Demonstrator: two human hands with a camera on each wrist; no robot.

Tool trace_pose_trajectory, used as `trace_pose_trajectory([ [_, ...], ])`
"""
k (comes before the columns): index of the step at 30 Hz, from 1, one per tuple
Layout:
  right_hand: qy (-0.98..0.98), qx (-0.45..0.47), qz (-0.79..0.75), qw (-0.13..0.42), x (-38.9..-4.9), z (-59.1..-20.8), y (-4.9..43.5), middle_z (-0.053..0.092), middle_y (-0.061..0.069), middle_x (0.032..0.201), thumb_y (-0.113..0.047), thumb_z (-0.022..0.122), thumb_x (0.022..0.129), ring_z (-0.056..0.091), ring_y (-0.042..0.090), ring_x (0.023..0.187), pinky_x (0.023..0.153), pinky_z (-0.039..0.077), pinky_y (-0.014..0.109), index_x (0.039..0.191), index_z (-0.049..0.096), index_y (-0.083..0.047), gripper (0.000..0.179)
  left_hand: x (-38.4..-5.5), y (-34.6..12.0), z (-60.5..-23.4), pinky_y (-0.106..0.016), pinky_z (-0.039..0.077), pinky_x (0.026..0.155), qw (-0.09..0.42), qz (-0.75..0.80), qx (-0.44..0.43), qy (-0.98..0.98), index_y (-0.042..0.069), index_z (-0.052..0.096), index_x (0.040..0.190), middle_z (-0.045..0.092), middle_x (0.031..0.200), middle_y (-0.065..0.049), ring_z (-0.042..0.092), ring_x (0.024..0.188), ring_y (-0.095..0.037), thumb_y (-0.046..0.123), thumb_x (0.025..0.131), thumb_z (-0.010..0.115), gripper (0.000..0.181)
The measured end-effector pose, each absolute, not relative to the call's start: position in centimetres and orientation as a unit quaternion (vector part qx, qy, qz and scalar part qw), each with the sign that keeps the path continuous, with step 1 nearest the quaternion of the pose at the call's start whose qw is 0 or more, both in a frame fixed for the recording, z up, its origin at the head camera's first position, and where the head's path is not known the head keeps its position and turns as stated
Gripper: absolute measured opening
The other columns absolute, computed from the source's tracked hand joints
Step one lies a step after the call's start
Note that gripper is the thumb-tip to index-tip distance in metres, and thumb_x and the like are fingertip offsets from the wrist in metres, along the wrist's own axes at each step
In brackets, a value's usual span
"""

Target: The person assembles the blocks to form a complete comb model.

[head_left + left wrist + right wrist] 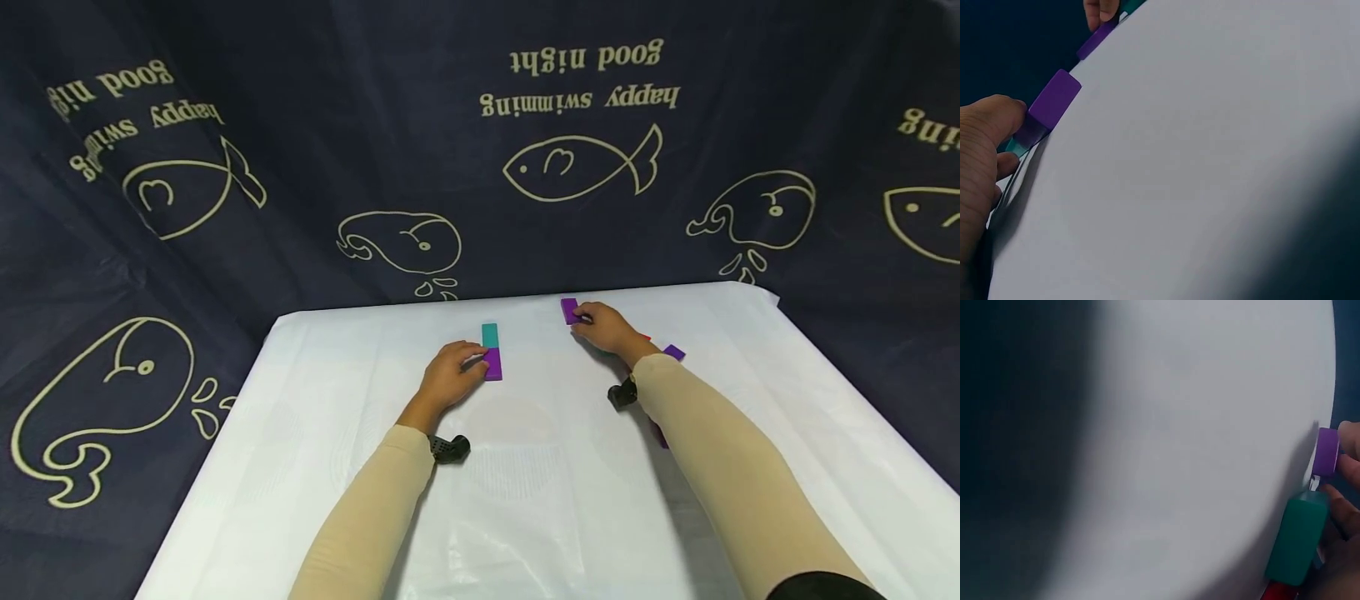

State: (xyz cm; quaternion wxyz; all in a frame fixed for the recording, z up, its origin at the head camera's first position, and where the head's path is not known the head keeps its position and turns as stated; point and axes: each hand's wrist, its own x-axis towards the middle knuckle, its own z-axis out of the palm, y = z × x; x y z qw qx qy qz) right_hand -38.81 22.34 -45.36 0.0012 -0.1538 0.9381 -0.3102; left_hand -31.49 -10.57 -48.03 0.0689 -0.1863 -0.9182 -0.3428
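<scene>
My left hand (pixel 452 375) pinches a purple block (pixel 492 365) from its left side, with thumb and fingers at its edge. A teal block (pixel 490 335) lies end to end with it on the far side; the left wrist view shows the same purple block (pixel 1055 100) past the fingertips. Near the table's back edge, my right hand (pixel 603 327) holds another purple block (pixel 569 311) by its right side. In the right wrist view that purple block (pixel 1326 452) sits at the fingers, with a green block (pixel 1297 537) closer to the camera.
Under and beside the right forearm lie more blocks: a red one (pixel 646 337) and a purple one (pixel 673 352), both partly hidden. Another dark purple piece (pixel 661 437) peeks out along the sleeve. A white cloth covers the table (pixel 517 517); a dark printed curtain (pixel 420 150) hangs behind.
</scene>
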Motion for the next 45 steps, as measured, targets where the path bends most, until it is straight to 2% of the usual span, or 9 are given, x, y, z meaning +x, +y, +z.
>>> trace_pose_trajectory([
  [5,0.936,-0.151,-0.319,-0.016,-38.4,-45.6,22.2,0.057,0.026,0.13,-0.01,0.064,0.094,0.051,0.038,0.123,0.106,0.038,0.05,0.098,0.061,0.001,0.012,-31.4,-10.7,-48.3,-0.045,0.034,0.113,0.065,-0.343,-0.183,-0.919,0.014,0.069,0.125,0.062,0.134,-0.005,0.044,0.136,-0.027,0.03,0.094,0.063,0.035],
  [8,0.936,-0.141,-0.321,-0.012,-38.1,-45.8,22.3,0.06,0.022,0.121,-0.01,0.064,0.093,0.053,0.035,0.114,0.099,0.041,0.048,0.089,0.057,-0.003,0.01,-31.3,-10.7,-48.4,-0.046,0.035,0.112,0.062,-0.343,-0.185,-0.919,0.014,0.069,0.125,0.062,0.133,-0.005,0.044,0.136,-0.027,0.03,0.094,0.063,0.035],
  [12,0.936,-0.129,-0.329,0.001,-38.0,-45.8,22.3,0.06,0.021,0.115,-0.012,0.063,0.094,0.054,0.035,0.11,0.1,0.041,0.049,0.106,0.06,0.0,0.017,-31.2,-10.7,-48.5,-0.045,0.035,0.112,0.068,-0.344,-0.188,-0.918,0.014,0.07,0.124,0.063,0.132,-0.005,0.045,0.135,-0.027,0.029,0.094,0.064,0.035],
  [15,0.936,-0.122,-0.329,0.014,-38.3,-45.8,22.2,0.058,0.024,0.127,-0.013,0.063,0.095,0.052,0.037,0.12,0.108,0.037,0.051,0.131,0.054,0.001,0.039,-31.2,-10.8,-48.6,-0.045,0.035,0.112,0.07,-0.345,-0.189,-0.917,0.013,0.07,0.124,0.063,0.132,-0.005,0.045,0.135,-0.027,0.029,0.094,0.064,0.034],
  [18,0.941,-0.125,-0.315,0.027,-38.4,-45.7,22.2,0.053,0.028,0.136,-0.015,0.061,0.096,0.047,0.041,0.128,0.111,0.033,0.053,0.142,0.046,0.004,0.051,-31.3,-10.8,-48.6,-0.043,0.034,0.113,0.065,-0.342,-0.187,-0.919,0.014,0.069,0.125,0.063,0.133,-0.004,0.044,0.136,-0.026,0.03,0.094,0.064,0.035],
  [23,0.944,-0.129,-0.301,0.034,-38.4,-45.3,22.1,0.048,0.03,0.141,-0.018,0.061,0.097,0.042,0.045,0.132,0.113,0.03,0.055,0.14,0.049,0.006,0.051,-31.4,-10.8,-48.5,-0.043,0.034,0.113,0.067,-0.338,-0.186,-0.92,0.014,0.069,0.125,0.062,0.133,-0.004,0.045,0.136,-0.025,0.03,0.094,0.063,0.035],
  [29,0.935,-0.113,-0.334,0.038,-38.2,-45.0,21.9,0.057,0.025,0.128,-0.019,0.068,0.093,0.051,0.039,0.119,0.107,0.037,0.052,0.124,0.056,0.003,0.04,-31.3,-10.8,-48.2,-0.045,0.035,0.112,0.073,-0.345,-0.187,-0.917,0.013,0.07,0.123,0.063,0.132,-0.005,0.046,0.135,-0.028,0.028,0.094,0.064,0.034],
  [36,0.942,-0.12,-0.307,0.054,-38.5,-45.1,22.0,0.046,0.03,0.142,-0.025,0.065,0.096,0.041,0.043,0.133,0.114,0.029,0.053,0.146,0.039,0.005,0.064,-31.6,-10.7,-48.2,-0.044,0.035,0.112,0.071,-0.34,-0.193,-0.918,0.013,0.069,0.124,0.064,0.131,-0.005,0.046,0.135,-0.027,0.028,0.094,0.064,0.034],
  [45,0.946,-0.118,-0.293,0.067,-38.6,-44.8,21.8,0.046,0.028,0.142,-0.03,0.071,0.092,0.041,0.042,0.133,0.113,0.03,0.053,0.143,0.045,0.003,0.067,-31.7,-10.8,-48.4,-0.045,0.035,0.112,0.073,-0.341,-0.185,-0.919,0.014,0.07,0.123,0.064,0.13,-0.005,0.046,0.135,-0.027,0.028,0.093,0.065,0.033],
])
